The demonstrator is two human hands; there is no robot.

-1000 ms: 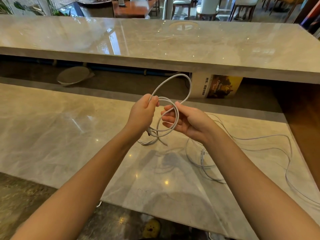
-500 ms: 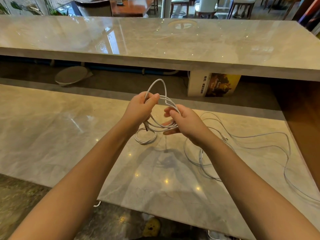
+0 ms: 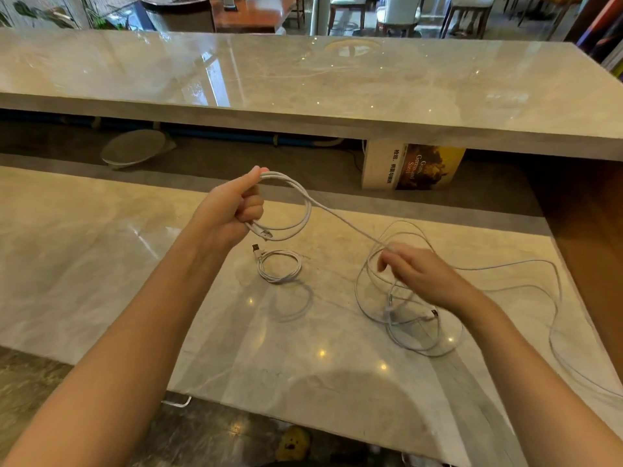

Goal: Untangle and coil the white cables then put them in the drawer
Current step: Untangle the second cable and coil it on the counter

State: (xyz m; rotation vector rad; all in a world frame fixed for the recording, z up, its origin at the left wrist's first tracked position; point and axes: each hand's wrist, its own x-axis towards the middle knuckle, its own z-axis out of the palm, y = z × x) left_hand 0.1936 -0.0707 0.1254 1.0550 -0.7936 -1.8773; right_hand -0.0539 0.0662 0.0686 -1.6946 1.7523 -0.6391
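Observation:
My left hand (image 3: 232, 207) is raised above the marble counter and grips a partly wound coil of white cable (image 3: 296, 210), two or three loops hanging from its fist. From that coil one strand (image 3: 347, 222) runs taut down to the right into my right hand (image 3: 424, 274), whose fingers pinch it low over the counter. Under and around the right hand lies a loose tangle of white cable (image 3: 404, 318) that trails off toward the right edge. A small finished white coil (image 3: 279, 264) with a dark plug lies flat between my hands. No drawer is in view.
The lower marble counter (image 3: 118, 264) has a raised marble bar top (image 3: 303, 82) behind it. In the gap beneath stand a book (image 3: 414, 166) and a round grey disc (image 3: 135, 148). A wooden wall (image 3: 586, 237) closes the right side.
My hands were together winding loops. The right hand has since moved down and to the right along the cable, drawing a strand taut, and the left hand has lifted its coil slightly.

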